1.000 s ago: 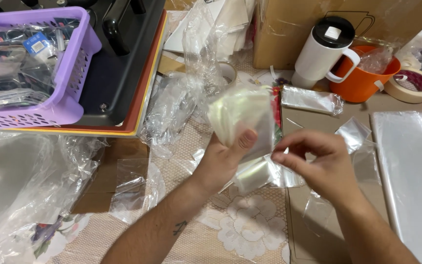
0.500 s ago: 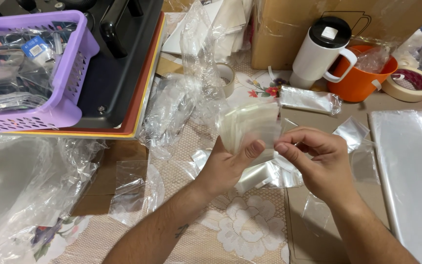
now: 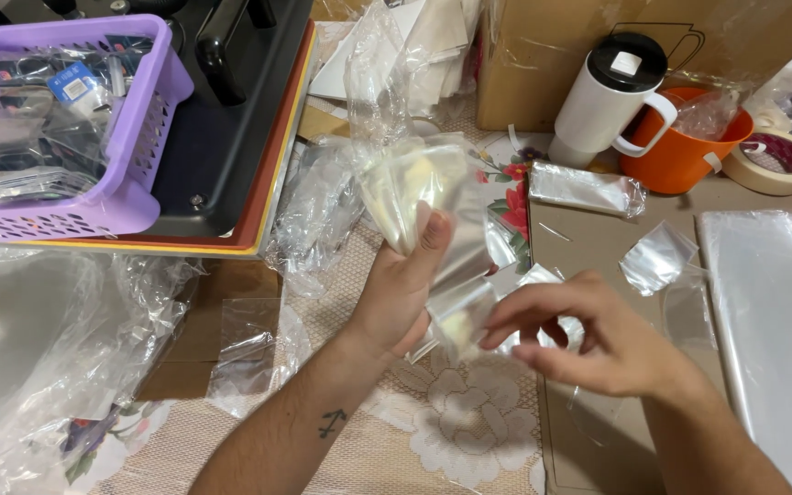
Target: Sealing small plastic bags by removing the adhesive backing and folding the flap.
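Observation:
My left hand (image 3: 401,284) grips a stack of small clear plastic bags (image 3: 419,188) and holds it upright above the lace tablecloth (image 3: 451,440), thumb pressed on the front. My right hand (image 3: 588,344) sits lower and to the right, its fingertips pinching a single clear bag (image 3: 460,316) at the bottom of the stack. More clear bags lie on the cloth under both hands.
A purple basket (image 3: 126,197) with bagged items rests on a black heat press (image 3: 231,119) at the left. Crumpled clear plastic (image 3: 48,348) lies lower left. Behind stand a white mug (image 3: 602,96), an orange bucket (image 3: 676,156), a tape roll (image 3: 772,160) and a cardboard box (image 3: 543,55).
My left hand has raised and tilted the stack to the left. My right hand has dropped lower, drawing one bag down from the stack.

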